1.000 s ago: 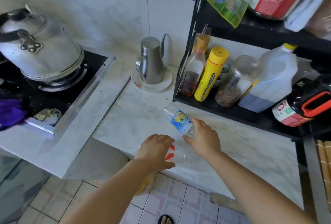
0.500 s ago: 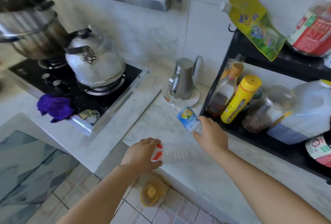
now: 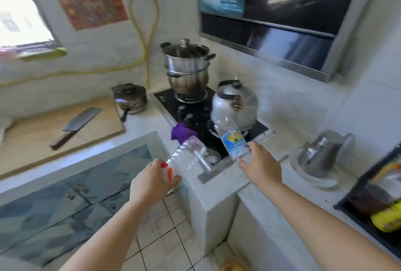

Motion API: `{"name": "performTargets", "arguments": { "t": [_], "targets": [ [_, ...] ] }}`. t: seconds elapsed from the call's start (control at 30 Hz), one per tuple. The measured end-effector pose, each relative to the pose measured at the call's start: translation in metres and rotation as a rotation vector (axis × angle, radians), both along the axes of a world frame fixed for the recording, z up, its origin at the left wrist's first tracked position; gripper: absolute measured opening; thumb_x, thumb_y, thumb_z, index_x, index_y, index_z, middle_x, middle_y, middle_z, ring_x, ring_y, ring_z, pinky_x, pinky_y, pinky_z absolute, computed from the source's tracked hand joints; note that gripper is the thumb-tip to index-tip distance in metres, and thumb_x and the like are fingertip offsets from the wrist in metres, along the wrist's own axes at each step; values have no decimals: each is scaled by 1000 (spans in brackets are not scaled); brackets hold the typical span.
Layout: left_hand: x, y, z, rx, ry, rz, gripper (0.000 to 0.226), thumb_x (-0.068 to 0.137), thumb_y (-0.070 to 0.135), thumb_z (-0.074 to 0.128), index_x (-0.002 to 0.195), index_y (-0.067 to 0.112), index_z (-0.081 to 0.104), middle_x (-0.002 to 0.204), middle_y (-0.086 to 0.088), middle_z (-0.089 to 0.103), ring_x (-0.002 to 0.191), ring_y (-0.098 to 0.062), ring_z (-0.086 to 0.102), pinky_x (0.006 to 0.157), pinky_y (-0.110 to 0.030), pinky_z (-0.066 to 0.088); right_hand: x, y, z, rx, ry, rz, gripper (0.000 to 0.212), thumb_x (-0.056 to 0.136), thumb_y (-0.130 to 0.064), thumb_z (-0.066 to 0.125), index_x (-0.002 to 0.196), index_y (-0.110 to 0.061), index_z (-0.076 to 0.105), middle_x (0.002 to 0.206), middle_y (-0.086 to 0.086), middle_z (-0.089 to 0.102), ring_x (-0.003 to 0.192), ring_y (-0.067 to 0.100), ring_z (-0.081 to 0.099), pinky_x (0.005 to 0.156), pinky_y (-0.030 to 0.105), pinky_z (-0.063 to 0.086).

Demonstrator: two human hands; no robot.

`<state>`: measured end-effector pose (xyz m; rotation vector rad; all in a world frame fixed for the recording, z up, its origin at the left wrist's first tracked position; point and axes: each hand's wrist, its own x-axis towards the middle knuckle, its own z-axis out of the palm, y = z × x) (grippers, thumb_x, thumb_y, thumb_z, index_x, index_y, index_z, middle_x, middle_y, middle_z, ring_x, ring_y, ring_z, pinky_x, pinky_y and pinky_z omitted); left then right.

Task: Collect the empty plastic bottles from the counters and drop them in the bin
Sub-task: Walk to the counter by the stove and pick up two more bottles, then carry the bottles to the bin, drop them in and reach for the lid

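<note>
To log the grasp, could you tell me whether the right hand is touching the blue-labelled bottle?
Touching: the head view shows the right hand wrapped around the blue-labelled bottle.

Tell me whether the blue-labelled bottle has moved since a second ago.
Yes. The blue-labelled bottle, held in the right hand, was lying on the counter by the black rack; now it is lifted clear and carried left, in front of the kettle.

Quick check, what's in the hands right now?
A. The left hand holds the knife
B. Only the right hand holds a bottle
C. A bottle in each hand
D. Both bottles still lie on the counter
C: the left hand grips a clear bottle with red marks, and the right hand holds the blue-label bottle, both lifted off the counter.
</note>
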<state>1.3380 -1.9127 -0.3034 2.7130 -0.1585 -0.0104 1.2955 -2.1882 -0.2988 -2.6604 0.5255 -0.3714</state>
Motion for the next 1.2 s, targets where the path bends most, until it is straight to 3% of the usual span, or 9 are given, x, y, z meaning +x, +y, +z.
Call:
{"name": "performTargets", "arguments": {
  "t": [0.13, 0.33, 0.63, 0.93, 1.2],
  "targets": [
    [-2, 102, 21, -99, -36, 212, 54, 67, 67, 61, 100, 26, 49, 94, 8, 62, 76, -17, 62, 67, -34, 54, 31, 105, 22, -15, -44, 165, 46, 80, -44, 62, 114, -17, 49, 114, 4, 59, 101, 30, 57, 71, 38, 47],
    [-18, 276, 42, -148, -96, 441, 55, 70, 66, 61, 100, 21, 52, 90, 7, 60, 76, -16, 57, 59, -30, 44, 62, 279, 40, -45, -73, 353, 51, 81, -45, 63, 120, -16, 48, 119, 5, 59, 107, 30, 57, 75, 38, 46],
    [-110, 542, 62, -163, -208, 885, 64, 71, 67, 62, 108, 16, 49, 104, -3, 60, 82, -21, 56, 62, -31, 44, 68, 584, 52, 60, -100, 809, 46, 82, -45, 60, 119, -22, 47, 114, 0, 59, 96, 27, 60, 69, 33, 46],
    [-236, 710, 73, -168, -280, 1377, 61, 69, 62, 67, 106, 17, 47, 105, -4, 59, 89, -27, 58, 70, -35, 48, 12, 837, 65, 126, -83, 1255, 48, 81, -45, 57, 125, -25, 48, 120, -2, 62, 103, 25, 61, 76, 35, 46],
    [-308, 831, 75, -124, -322, 1709, 56, 69, 66, 64, 95, 20, 46, 88, 0, 62, 76, -22, 59, 63, -33, 51, -24, 1030, 67, 105, -57, 1564, 46, 83, -48, 54, 121, -23, 46, 115, -1, 60, 96, 22, 60, 65, 32, 45]
  ]
}}
